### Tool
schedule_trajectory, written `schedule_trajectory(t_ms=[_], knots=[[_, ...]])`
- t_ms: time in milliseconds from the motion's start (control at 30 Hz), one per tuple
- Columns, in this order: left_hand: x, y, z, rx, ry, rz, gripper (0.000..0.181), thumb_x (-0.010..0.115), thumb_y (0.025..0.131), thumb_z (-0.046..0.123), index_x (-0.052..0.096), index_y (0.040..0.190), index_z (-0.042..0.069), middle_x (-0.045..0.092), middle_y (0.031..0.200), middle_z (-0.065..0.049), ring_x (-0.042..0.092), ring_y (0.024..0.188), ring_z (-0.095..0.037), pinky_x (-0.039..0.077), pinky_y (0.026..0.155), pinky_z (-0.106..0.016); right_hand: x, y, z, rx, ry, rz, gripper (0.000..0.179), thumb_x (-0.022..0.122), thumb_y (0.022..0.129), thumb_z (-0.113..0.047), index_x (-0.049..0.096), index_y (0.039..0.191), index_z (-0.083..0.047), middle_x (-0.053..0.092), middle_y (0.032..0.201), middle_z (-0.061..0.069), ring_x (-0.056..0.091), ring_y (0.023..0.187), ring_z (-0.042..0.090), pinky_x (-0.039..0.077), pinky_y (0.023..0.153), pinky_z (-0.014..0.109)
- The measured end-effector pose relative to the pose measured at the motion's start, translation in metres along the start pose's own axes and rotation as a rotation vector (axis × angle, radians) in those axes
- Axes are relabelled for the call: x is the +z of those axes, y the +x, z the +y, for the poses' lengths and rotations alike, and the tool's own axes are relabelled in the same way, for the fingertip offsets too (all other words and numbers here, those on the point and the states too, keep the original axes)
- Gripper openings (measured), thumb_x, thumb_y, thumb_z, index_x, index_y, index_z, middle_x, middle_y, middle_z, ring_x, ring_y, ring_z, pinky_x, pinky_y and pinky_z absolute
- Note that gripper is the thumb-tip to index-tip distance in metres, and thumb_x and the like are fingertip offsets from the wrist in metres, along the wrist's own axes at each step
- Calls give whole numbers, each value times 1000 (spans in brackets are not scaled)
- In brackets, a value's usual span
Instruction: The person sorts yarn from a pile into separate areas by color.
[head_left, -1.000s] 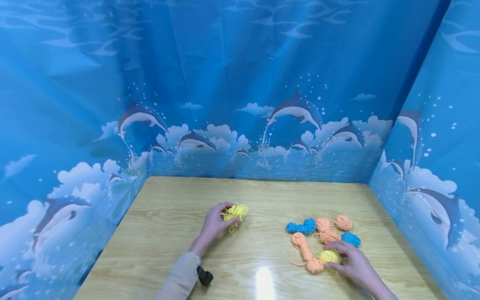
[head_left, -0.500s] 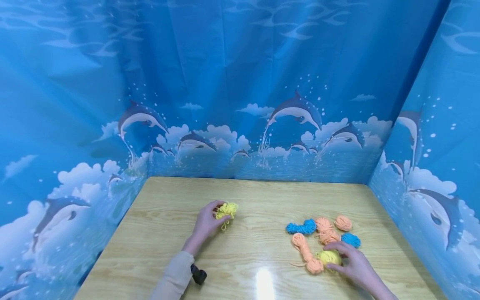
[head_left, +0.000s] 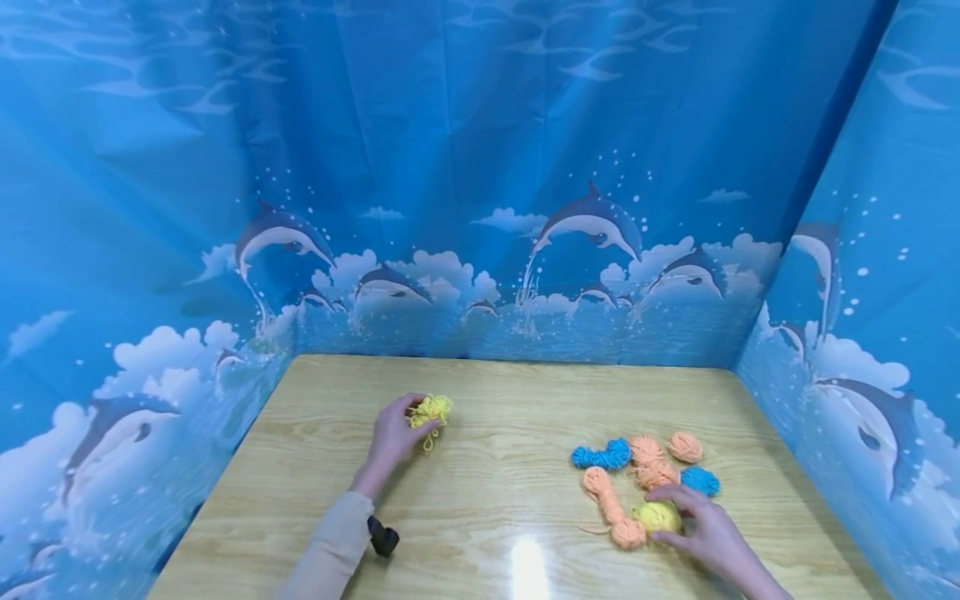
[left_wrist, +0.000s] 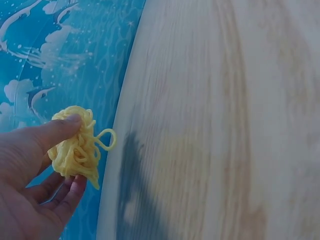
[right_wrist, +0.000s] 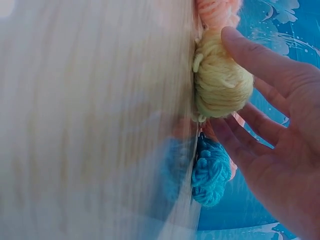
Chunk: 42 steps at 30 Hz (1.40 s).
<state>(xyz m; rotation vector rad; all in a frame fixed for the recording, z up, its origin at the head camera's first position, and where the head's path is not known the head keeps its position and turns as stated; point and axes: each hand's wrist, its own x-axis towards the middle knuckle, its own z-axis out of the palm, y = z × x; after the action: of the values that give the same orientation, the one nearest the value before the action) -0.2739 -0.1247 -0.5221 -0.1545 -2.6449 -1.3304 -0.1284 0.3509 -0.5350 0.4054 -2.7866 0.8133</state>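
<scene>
In the head view my left hand (head_left: 392,435) holds a loose, loopy bundle of yellow yarn (head_left: 431,411) left of the table's middle. The left wrist view shows the thumb and fingers pinching that bundle (left_wrist: 77,150) above the wood, one loop dangling. My right hand (head_left: 707,533) is at a yellow ball of yarn (head_left: 660,517) on the table at the right. Thumb and fingers bend round the ball (right_wrist: 222,82) from opposite sides in the right wrist view. Touching or close to it lie a peach yarn skein (head_left: 611,506) and a blue yarn bundle (head_left: 701,481).
Behind the yellow ball lie a blue yarn skein (head_left: 602,455), a peach skein (head_left: 654,462) and a small peach ball (head_left: 685,447). Blue dolphin-print curtains (head_left: 465,208) border the wooden table (head_left: 510,400) at the back and sides.
My left hand has moved left and slightly toward the back of the table, carrying the yellow yarn bundle. The right hand stays at the yellow ball.
</scene>
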Motion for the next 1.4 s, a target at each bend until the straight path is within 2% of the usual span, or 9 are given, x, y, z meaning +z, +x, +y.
schedule_trajectory(t_ms=[233, 533, 867, 1100, 1400], knots=[[-4, 7, -9, -20, 32, -8, 53, 86, 82, 23, 66, 125, 1, 70, 115, -16, 66, 101, -31, 56, 89, -47, 2, -1, 1, -31, 2, 13, 54, 95, 62, -27, 73, 111, -20, 70, 113, 1, 63, 100, 10, 59, 73, 28], [-5, 12, -16, -45, 89, -2, 55, 85, 83, 26, 64, 126, -1, 69, 116, -18, 65, 102, -33, 56, 89, -48, 3, -3, 1, -27, 33, -11, 59, 95, 61, -29, 72, 114, -17, 70, 113, 1, 63, 101, 9, 60, 75, 29], [0, 15, -20, -43, 140, -12, 51, 84, 84, 25, 65, 123, -3, 69, 113, -20, 65, 97, -32, 55, 86, -49, 5, -4, 0, -34, 20, 10, 59, 96, 58, -19, 71, 111, -22, 68, 111, -2, 62, 99, 8, 59, 75, 28], [2, 16, -22, -48, 139, -27, 50, 83, 86, 26, 66, 124, -2, 69, 112, -18, 64, 96, -31, 55, 84, -48, 5, -4, -1, -23, -6, 26, 59, 97, 56, -15, 70, 109, -22, 65, 109, -7, 60, 96, 7, 58, 73, 26], [3, 16, -18, -43, 105, -27, 47, 82, 87, 24, 66, 125, 1, 69, 115, -16, 66, 99, -31, 56, 86, -48, 4, -6, -1, -28, -11, 55, 58, 97, 57, -10, 70, 108, -22, 65, 106, -7, 60, 94, 5, 58, 70, 25]])
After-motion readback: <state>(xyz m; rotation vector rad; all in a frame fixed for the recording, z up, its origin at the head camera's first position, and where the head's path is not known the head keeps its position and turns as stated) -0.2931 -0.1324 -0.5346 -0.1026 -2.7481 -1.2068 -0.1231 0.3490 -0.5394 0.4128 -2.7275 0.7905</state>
